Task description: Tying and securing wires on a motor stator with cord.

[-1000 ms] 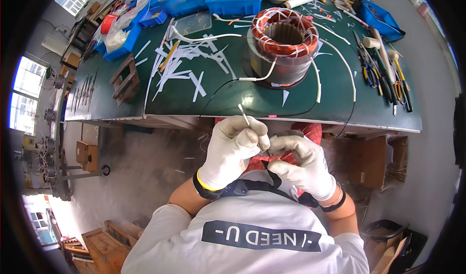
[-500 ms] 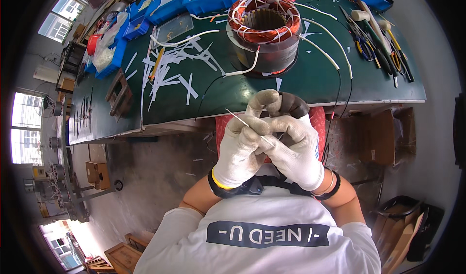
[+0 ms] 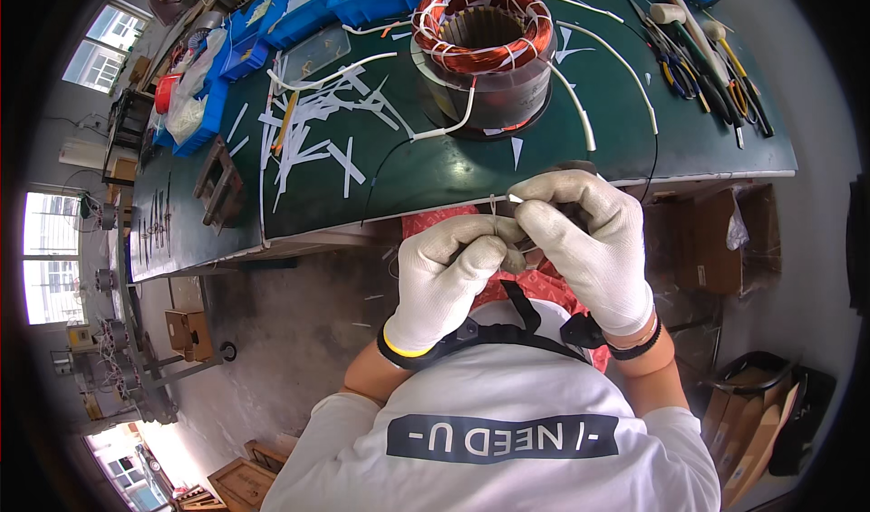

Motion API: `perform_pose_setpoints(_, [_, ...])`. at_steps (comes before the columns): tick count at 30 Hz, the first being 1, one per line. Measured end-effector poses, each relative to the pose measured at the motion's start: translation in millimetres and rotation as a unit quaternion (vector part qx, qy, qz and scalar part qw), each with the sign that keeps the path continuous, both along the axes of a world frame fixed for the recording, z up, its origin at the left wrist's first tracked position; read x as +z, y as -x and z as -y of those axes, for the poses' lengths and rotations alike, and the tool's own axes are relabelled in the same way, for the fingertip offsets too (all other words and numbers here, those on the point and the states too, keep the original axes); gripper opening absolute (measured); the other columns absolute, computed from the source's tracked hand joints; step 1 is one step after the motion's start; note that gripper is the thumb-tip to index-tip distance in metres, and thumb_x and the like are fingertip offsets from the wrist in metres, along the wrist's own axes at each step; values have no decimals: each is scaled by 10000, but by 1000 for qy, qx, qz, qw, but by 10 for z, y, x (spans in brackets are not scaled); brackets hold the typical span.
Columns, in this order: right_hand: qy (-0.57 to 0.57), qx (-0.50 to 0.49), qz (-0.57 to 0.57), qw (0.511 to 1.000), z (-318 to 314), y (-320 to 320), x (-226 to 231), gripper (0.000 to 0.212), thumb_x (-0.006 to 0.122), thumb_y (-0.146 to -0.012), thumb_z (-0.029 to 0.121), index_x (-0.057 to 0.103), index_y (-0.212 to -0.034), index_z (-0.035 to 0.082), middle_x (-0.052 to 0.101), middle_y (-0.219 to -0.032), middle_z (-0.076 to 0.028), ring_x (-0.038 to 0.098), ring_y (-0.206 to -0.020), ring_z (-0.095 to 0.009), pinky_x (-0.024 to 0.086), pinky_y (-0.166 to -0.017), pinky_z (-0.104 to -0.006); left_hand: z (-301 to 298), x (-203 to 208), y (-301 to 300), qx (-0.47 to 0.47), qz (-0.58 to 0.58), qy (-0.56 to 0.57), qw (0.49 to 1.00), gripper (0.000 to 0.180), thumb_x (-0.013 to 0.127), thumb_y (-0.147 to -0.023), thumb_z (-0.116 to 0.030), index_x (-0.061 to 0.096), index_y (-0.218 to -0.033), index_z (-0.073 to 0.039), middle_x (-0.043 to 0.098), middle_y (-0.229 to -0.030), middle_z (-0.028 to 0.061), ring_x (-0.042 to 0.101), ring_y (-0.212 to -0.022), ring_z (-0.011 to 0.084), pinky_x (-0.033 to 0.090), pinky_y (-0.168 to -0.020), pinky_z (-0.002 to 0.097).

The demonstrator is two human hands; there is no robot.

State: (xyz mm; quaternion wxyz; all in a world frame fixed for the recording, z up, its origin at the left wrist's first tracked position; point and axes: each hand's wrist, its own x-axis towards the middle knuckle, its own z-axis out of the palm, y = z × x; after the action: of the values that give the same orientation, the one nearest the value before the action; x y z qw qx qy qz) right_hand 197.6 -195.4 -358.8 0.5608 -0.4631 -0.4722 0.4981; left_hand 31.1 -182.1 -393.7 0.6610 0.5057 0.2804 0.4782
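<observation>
Both hands, in white knit gloves, meet at the centre of the frame, just below the near edge of the table. The left hand is curled tight, its fingertips pinched on a thin white strip whose end shows just above the knuckles. The right hand is also closed, thumb and forefinger pressed on the same strip from the right, so the two hands touch at the fingertips. A small dark object sits between the palms, too hidden to tell what it is. A thin black wire runs from the table down behind the right hand.

On the table, at upper centre, stands a stator with copper windings and white lacing; white sleeves trail from it toward the table's edge. White paper strips lie scattered left of it. Blue bins line the far edge at upper left, with a clear bag and a red roll beside them. Pliers and other tools lie in a row at upper right.

Below the table, at right, sits a brown cardboard box with a clear plastic bag on its side. A smaller brown box stands on the floor at lower left. A red patterned cloth shows under the hands.
</observation>
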Motion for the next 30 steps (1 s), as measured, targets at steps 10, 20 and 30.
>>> perform_pose_setpoints(10, [-6, 2, -5, 1000, -29, 44, -1, 93, 679, -855, 50, 702, -889, -34, 683, -773, -46, 622, -636, -58, 499, -569, -202, 27, -17, 0, 26, -69, -66, 995, 203, 600, -963, -100, 665, -1041, 77, 680, -838, 58, 612, -751, 86, 510, -684, 233])
perform_pose_setpoints(20, [-23, 36, 37, 998, -23, -56, -44, 57, 710, -814, 21, 698, -865, -3, 682, -808, -45, 603, -706, -67, 493, -634, -223, -90, 77, 83, 81, -247, -286, 922, 164, 682, -867, -65, 685, -986, 48, 656, -735, 104, 586, -599, 158, 444, -557, 278])
perform_pose_setpoints(30, [-155, 68, 40, 985, -104, -48, -331, 52, 600, -867, -25, 581, -892, 17, 626, -903, -89, 578, -741, -115, 496, -688, -274, -252, 155, 151, -36, -281, -325, 902, 117, 697, -787, -29, 703, -898, 5, 634, -714, 103, 591, -598, 238, 464, -573, 330])
